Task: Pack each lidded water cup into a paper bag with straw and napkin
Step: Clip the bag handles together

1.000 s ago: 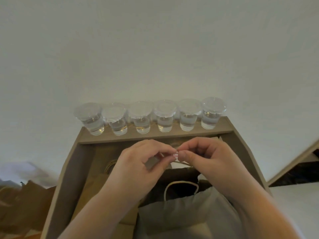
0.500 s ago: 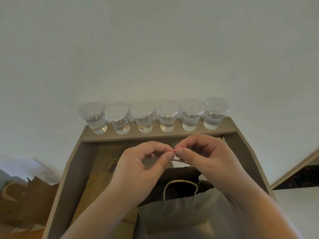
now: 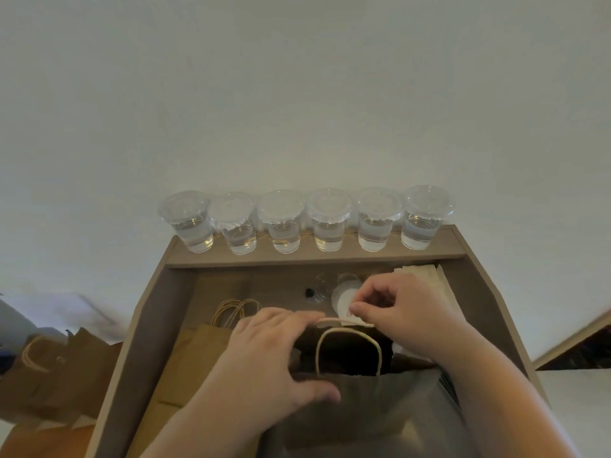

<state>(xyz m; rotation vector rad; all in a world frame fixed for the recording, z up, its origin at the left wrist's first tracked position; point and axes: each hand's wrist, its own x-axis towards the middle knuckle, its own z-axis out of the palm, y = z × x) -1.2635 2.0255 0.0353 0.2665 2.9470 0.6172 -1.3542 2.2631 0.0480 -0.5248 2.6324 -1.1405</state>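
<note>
Several clear lidded water cups [image 3: 327,223] stand in a row on the wooden ledge [image 3: 443,247] at the back. An open brown paper bag [image 3: 363,411] stands in front of me, its rope handle [image 3: 347,345] upright. My right hand [image 3: 406,312] pinches a thin pale wrapped straw [image 3: 334,321] lying level above the bag's far rim. My left hand [image 3: 271,361] spans the left side of the bag's mouth with fingers apart, thumb on the near panel and a fingertip by the straw's left end. The bag's inside is dark.
Flat brown bags [image 3: 198,361] with looped handles [image 3: 236,309] lie at the left inside the wooden box [image 3: 148,325]. Folded napkins [image 3: 426,276] sit at the back right, a white round disc [image 3: 344,294] and a clear cup [image 3: 322,285] behind my hands. More bags [image 3: 53,371] lie outside on the left.
Both hands pinched the straw together above the bag before. My left hand has let go and dropped onto the bag's mouth; my right hand keeps the straw and has lowered it.
</note>
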